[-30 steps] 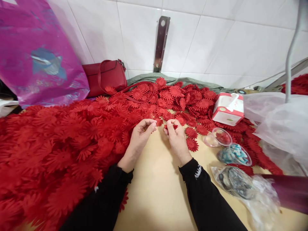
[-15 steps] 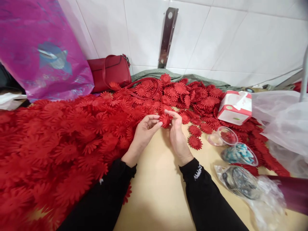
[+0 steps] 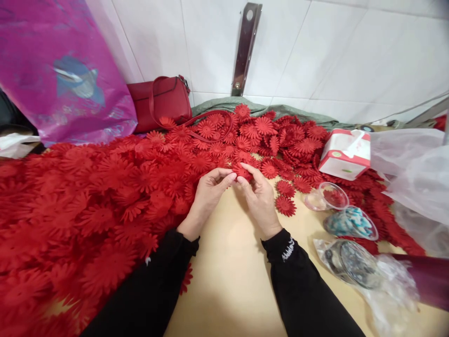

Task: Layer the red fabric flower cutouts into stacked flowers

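Between my two hands is a red petalled flower piece (image 3: 242, 171), held just above the table. My left hand (image 3: 210, 192) pinches its left edge between thumb and fingers. On the other side my right hand (image 3: 258, 196) grips it with thumb and forefinger. Fingers cover part of the piece, so its lower edge is hidden. A large heap of similar red flower pieces (image 3: 101, 215) spreads across the left and back of the table. Two single flower pieces (image 3: 285, 206) lie just right of my right hand.
Pale table surface (image 3: 228, 281) shows between my forearms. At right are a tissue box (image 3: 345, 154), a clear cup (image 3: 333, 195), a cup with blue-and-white contents (image 3: 351, 223) and a bagged container (image 3: 356, 264). Behind the heap sit a red handbag (image 3: 161, 103) and a purple bag (image 3: 77, 70).
My right thumb and fingers have closed onto the flower piece; the fingers were more outstretched before. My left hand keeps its pinch. The view has shifted slightly.
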Available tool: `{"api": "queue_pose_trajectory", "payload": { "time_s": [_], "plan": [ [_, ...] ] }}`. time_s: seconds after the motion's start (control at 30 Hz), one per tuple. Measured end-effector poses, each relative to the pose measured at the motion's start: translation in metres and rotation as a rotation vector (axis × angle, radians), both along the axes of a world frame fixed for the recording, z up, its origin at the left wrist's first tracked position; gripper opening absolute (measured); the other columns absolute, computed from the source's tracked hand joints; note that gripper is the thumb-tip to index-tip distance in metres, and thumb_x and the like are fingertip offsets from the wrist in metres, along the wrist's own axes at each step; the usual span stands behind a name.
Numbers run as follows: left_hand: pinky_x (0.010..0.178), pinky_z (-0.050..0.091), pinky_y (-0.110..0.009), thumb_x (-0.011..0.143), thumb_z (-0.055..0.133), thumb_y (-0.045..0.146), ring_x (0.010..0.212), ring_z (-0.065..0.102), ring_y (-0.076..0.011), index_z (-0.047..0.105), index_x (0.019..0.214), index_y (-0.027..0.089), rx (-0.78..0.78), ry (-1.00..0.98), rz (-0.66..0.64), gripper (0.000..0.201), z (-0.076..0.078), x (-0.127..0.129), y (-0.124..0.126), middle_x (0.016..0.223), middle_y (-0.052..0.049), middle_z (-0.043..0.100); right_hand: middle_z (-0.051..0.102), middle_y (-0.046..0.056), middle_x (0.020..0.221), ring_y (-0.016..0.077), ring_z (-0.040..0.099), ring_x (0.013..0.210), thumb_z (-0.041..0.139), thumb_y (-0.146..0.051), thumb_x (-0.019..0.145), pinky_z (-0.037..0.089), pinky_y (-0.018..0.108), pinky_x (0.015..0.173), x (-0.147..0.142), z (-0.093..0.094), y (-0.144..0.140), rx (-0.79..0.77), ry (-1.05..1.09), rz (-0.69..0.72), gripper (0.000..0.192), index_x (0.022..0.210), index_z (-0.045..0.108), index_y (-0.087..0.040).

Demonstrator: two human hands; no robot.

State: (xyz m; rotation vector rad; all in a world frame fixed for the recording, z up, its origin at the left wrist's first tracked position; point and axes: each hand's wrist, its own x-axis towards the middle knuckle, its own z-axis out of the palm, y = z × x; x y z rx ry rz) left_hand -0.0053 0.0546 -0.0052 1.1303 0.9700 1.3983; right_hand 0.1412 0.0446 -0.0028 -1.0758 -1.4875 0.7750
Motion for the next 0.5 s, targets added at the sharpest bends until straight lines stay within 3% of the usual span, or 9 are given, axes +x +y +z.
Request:
{"api": "queue_pose_trajectory", "payload": {
  "time_s": [0.23,0.37,0.5],
  "plan": [
    [0.073,0.046,-0.026,0.085,0.078,0.042,0.074,0.056,-0.0137,0.069,0.078,0.018,0.076,0.144,0.046,0.026,0.0028,0.0018,-0.0062,0.076,0.001,0.065,0.071,0.006,0.1,0.0222,0.065,0.093,0.054,-0.036,0.103,0.053,0.037,0.091,-0.0001,0.0013,-0.0025,0.067,-0.166,-0.051,0.016,0.105,0.064,-0.024],
    [0.074,0.045,-0.026,0.087,0.076,0.043,0.074,0.056,-0.0134,0.068,0.079,0.018,0.072,0.144,0.035,0.027,0.0032,0.0019,-0.0065,0.077,0.001,0.064,0.058,0.0,0.08,0.0187,0.054,0.075,0.047,-0.037,0.106,0.045,0.033,0.076,-0.0019,0.0042,-0.0045,0.045,-0.232,-0.041,0.026,0.084,0.052,-0.025],
    [0.073,0.045,-0.026,0.084,0.078,0.045,0.072,0.053,-0.013,0.066,0.077,0.018,0.041,0.112,0.019,0.03,0.0031,0.0015,-0.0035,0.074,0.001,0.062,0.054,-0.001,0.077,0.0179,0.051,0.074,0.045,-0.037,0.108,0.044,0.033,0.075,-0.0044,0.0049,-0.0049,0.044,-0.23,-0.04,0.031,0.079,0.048,-0.026]
  ]
}}
